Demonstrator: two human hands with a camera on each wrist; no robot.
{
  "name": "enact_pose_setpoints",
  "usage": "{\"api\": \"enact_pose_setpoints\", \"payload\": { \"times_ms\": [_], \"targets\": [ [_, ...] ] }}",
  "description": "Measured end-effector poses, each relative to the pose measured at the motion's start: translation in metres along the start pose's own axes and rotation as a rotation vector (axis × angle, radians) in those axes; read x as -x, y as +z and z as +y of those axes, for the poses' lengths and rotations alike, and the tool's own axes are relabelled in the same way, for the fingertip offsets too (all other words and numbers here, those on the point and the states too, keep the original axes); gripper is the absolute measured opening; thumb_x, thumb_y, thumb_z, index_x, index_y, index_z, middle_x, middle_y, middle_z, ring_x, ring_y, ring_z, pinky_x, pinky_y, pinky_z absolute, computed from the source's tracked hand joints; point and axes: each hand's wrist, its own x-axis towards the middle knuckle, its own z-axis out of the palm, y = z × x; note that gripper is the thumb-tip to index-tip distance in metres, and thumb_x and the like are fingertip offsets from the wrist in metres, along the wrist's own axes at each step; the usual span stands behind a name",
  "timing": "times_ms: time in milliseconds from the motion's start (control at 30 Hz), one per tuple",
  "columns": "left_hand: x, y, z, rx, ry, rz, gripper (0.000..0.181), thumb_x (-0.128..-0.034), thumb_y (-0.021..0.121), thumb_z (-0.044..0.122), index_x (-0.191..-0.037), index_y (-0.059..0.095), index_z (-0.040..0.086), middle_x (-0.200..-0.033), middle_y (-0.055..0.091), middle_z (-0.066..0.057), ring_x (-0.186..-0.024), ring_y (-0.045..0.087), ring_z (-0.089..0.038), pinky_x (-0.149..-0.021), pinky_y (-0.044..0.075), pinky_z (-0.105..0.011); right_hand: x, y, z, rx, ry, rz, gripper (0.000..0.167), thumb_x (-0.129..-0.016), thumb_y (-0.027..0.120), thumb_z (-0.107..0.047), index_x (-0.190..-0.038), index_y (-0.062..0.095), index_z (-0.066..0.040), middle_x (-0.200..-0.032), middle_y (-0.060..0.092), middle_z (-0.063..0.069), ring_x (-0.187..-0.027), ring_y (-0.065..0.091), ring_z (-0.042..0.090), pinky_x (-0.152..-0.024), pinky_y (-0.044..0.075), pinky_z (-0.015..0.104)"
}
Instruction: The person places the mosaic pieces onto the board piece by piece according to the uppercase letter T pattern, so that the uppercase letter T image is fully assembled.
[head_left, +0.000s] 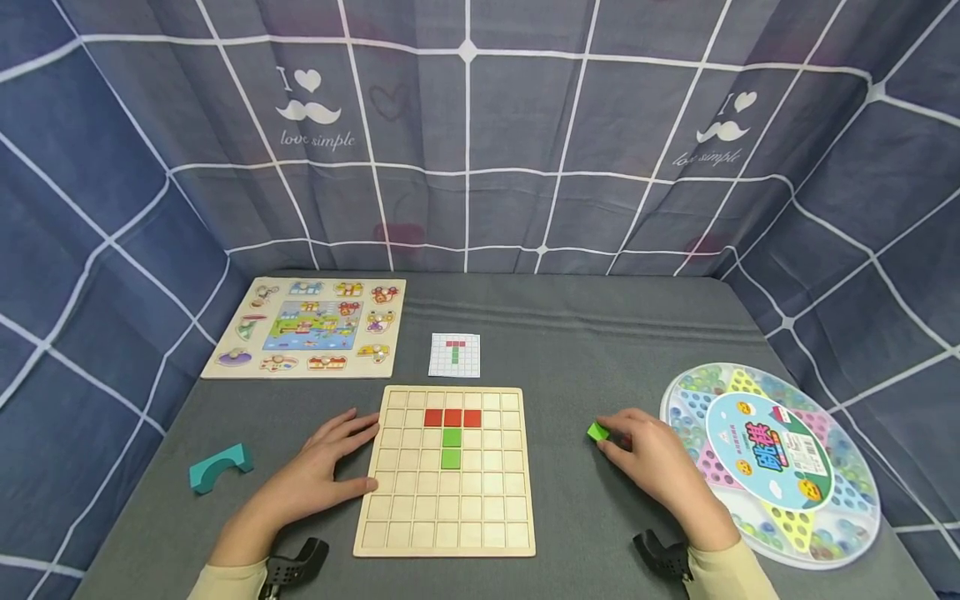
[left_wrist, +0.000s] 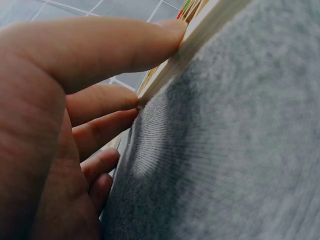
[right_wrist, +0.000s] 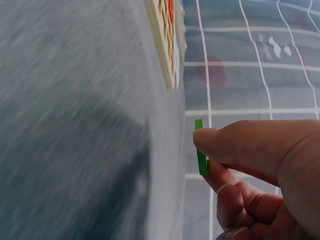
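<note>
A wooden grid board (head_left: 442,533) lies in the middle of the table. Three red square tiles (head_left: 453,417) sit side by side in its second row, and two green square tiles (head_left: 451,447) run down below the middle one. My left hand (head_left: 318,471) rests against the board's left edge, with thumb and fingertips touching it; in the left wrist view the thumb (left_wrist: 125,47) presses on the rim. To the right of the board, my right hand (head_left: 648,454) pinches a green tile (head_left: 597,432) between thumb and fingers, above the table. The right wrist view shows that tile (right_wrist: 201,150) edge-on.
Behind the board lies a small card (head_left: 454,367) printed with a red and green T on a grid. A picture puzzle board (head_left: 247,304) lies at the back left, a teal arch block (head_left: 220,467) at the left. A round marble game board (head_left: 847,533) lies near my right forearm.
</note>
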Motion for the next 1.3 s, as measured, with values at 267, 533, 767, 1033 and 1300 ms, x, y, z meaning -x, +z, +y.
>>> {"api": "enact_pose_setpoints", "payload": {
  "times_ms": [267,533,767,1033,1300],
  "targets": [
    [0.000,-0.001,0.002,-0.002,-0.007,-0.002,0.081,-0.0820,0.077,0.050,-0.147,0.050,0.010,-0.154,0.040,-0.001,-0.145,0.021,-0.035,-0.105,0.026,-0.067,-0.023,0.009,-0.030,-0.042,-0.137,-0.036,0.032,-0.082,0.082,-0.014,-0.113,0.076,-0.008,-0.100,0.066,-0.004,-0.075,0.055,0.007,-0.064,0.047,0.027],
    [-0.001,-0.002,0.002,-0.007,-0.005,-0.004,0.081,-0.0824,0.076,0.051,-0.147,0.050,0.011,-0.154,0.040,-0.001,-0.145,0.020,-0.035,-0.105,0.026,-0.068,-0.037,0.031,-0.067,-0.061,-0.306,-0.130,0.029,-0.083,0.080,-0.015,-0.111,0.076,-0.011,-0.101,0.065,-0.005,-0.089,0.061,0.010,-0.076,0.053,0.032],
    [0.000,-0.001,0.001,-0.009,0.009,0.004,0.080,-0.0825,0.077,0.049,-0.146,0.050,0.009,-0.154,0.040,-0.002,-0.145,0.021,-0.036,-0.105,0.026,-0.067,-0.046,0.050,-0.097,-0.127,-0.433,-0.183,0.027,-0.081,0.078,-0.007,-0.108,0.077,-0.008,-0.096,0.066,-0.003,-0.084,0.059,0.007,-0.072,0.050,0.022],
    [0.000,-0.001,0.001,-0.001,0.009,0.005,0.080,-0.0823,0.078,0.048,-0.146,0.050,0.009,-0.154,0.039,-0.002,-0.145,0.021,-0.036,-0.105,0.026,-0.067,-0.050,0.064,-0.120,-0.129,-0.502,-0.242,0.027,-0.082,0.080,-0.009,-0.109,0.077,-0.009,-0.097,0.067,-0.005,-0.089,0.059,0.005,-0.077,0.048,0.018],
    [0.000,0.000,0.002,-0.009,-0.003,-0.002,0.080,-0.0819,0.078,0.047,-0.146,0.050,0.009,-0.154,0.039,-0.002,-0.145,0.021,-0.036,-0.105,0.024,-0.068,-0.047,0.079,-0.134,-0.107,-0.550,-0.302,0.026,-0.084,0.077,-0.011,-0.109,0.078,-0.015,-0.101,0.066,-0.009,-0.093,0.059,0.002,-0.084,0.046,0.016]
  ]
}}
